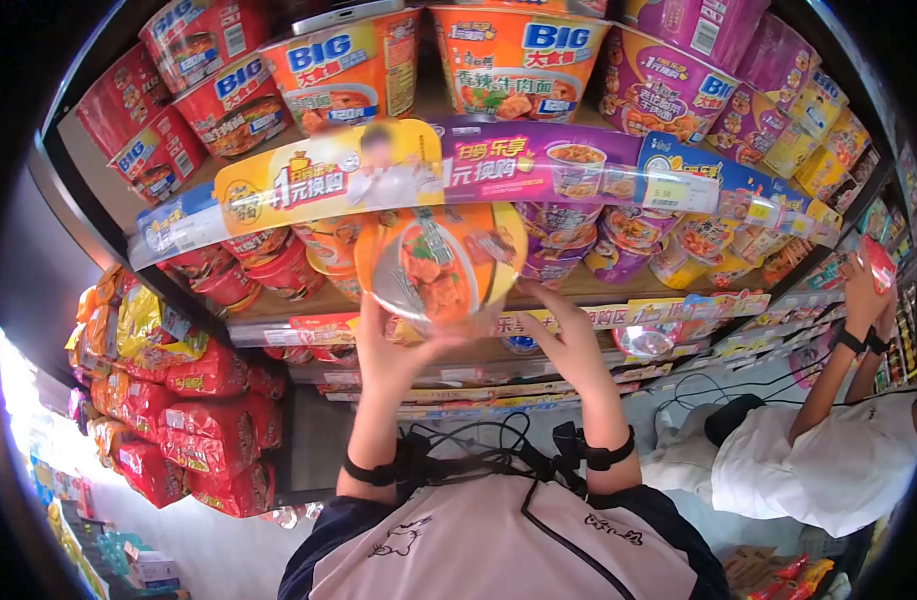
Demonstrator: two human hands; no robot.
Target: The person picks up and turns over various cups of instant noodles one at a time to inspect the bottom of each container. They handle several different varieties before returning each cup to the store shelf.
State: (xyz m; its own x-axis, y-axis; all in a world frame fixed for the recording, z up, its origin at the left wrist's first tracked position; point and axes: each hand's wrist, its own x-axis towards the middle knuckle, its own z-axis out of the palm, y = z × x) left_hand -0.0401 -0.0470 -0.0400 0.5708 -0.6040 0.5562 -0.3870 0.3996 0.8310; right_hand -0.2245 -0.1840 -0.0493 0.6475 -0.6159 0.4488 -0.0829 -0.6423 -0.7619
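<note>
An orange instant-noodle bowl (pixel 440 268) with a picture lid is held up in front of the middle shelf (pixel 278 305). My left hand (pixel 390 352) grips its lower left rim from below. My right hand (pixel 566 335) is at the bowl's right side, fingers spread and touching its edge. Both wrists wear black bands with cables. Behind the bowl, rows of red, orange and purple noodle bowls (pixel 588 245) fill the shelf.
The upper shelf carries large "BIG" noodle bowls (pixel 518 60) above a promotional strip (pixel 378 170). Red and yellow snack bags (pixel 193 420) hang at left. A co-worker in white (pixel 828 465) at right reaches a red packet (pixel 878 262) to the shelves.
</note>
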